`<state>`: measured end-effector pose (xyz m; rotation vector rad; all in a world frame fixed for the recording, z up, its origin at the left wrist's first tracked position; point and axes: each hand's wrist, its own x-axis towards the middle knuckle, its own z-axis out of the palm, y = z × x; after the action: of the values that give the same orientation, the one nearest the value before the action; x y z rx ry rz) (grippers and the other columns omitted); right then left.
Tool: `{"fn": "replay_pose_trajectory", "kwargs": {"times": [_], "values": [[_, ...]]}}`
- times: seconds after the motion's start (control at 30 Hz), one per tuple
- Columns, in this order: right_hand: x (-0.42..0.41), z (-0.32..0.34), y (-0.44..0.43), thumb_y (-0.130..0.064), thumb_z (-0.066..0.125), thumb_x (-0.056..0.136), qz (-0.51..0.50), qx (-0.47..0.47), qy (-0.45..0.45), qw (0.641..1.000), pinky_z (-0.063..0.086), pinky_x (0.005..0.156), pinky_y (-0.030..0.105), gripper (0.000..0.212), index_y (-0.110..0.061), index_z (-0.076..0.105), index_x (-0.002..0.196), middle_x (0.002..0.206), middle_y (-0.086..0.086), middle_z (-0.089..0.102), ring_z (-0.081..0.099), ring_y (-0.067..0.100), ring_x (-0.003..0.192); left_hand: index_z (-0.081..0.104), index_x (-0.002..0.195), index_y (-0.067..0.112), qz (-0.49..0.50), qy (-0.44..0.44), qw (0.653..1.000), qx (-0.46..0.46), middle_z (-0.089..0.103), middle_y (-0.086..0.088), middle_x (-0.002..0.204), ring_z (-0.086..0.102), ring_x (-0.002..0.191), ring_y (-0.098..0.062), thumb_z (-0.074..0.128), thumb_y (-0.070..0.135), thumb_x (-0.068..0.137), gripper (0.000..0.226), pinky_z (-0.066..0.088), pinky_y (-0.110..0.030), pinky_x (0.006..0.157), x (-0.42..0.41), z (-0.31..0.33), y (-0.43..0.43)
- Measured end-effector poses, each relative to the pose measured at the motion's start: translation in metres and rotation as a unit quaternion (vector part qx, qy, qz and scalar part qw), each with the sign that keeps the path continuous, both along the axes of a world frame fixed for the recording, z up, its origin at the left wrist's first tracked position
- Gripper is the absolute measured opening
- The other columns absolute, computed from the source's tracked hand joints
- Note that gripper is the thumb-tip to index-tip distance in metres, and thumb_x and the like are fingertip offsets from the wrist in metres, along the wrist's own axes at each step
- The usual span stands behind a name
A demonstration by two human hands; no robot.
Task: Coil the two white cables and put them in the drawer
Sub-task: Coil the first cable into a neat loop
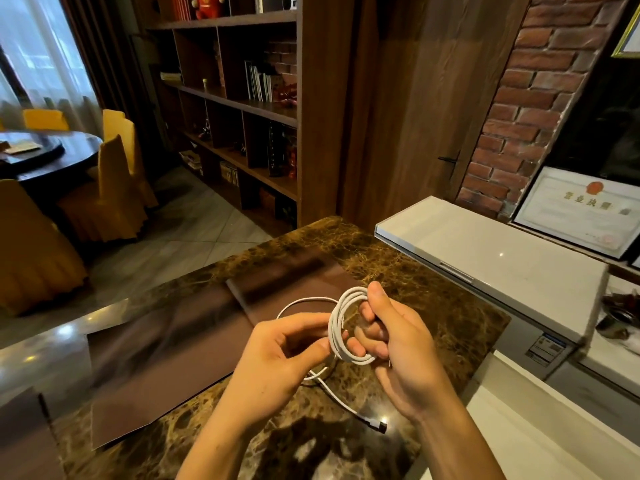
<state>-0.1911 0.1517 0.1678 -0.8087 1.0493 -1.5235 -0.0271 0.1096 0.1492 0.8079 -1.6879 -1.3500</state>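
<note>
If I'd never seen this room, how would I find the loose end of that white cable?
Start at the brown marble counter. Over it the right hand holds a white coil, with the left hand pinching it; one strand trails from there toward the viewer. It ends in the plug, the only dark, shiny tip lying flat on the stone.

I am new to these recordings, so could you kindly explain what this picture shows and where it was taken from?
There is no machine here: a person works with bare hands. The single picture comes from a camera worn on the person's head, looking forward and down. The right hand grips a white cable wound into a coil. The left hand pinches the cable beside that coil. The loose end with its plug lies on a marble counter. A brown mat lies there too.
</note>
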Motion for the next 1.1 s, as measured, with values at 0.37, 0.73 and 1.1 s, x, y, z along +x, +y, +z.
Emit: {"fn": "replay_pose_trajectory", "kwargs": {"times": [0.37, 0.73, 1.1], "values": [[0.006, -0.009, -0.005, -0.038, 0.045, 0.104, -0.011, -0.013, 0.126, 0.992, 0.048, 0.052, 0.023, 0.046, -0.020, 0.065, 0.066, 0.064, 0.003, 0.058, 0.056, 0.010, 0.056, 0.074, 0.111, 0.007, 0.035, 0.210, 0.940, 0.268, 0.078, -0.016, 0.102, 0.075, 0.082, -0.021, 0.067, 0.007, 0.084, 0.028, 0.062, -0.032, 0.073, -0.022, 0.006, -0.002], [0.008, -0.016, -0.011, -0.048, 0.045, 0.102, -0.066, 0.029, 0.159, 0.985, 0.057, 0.080, 0.060, 0.057, 0.007, 0.059, 0.101, 0.090, 0.034, 0.064, 0.068, 0.039, 0.078, 0.062, 0.134, 0.035, 0.109, 0.007, 0.988, -0.110, 0.074, 0.012, 0.120, 0.071, 0.109, -0.011, 0.081, 0.000, 0.080, 0.067, 0.057, -0.025, 0.092, -0.020, -0.012, 0.019], [0.010, -0.010, -0.006, -0.037, 0.047, 0.103, -0.050, 0.004, 0.077, 0.996, 0.036, 0.051, 0.024, 0.038, -0.014, 0.048, 0.072, 0.054, -0.007, 0.042, 0.039, 0.008, 0.051, 0.074, 0.110, 0.002, 0.260, 0.046, 0.877, -0.402, 0.066, -0.013, 0.109, 0.069, 0.101, -0.018, 0.079, -0.003, 0.078, 0.033, 0.057, -0.029, 0.081, -0.019, -0.028, 0.020]]}}
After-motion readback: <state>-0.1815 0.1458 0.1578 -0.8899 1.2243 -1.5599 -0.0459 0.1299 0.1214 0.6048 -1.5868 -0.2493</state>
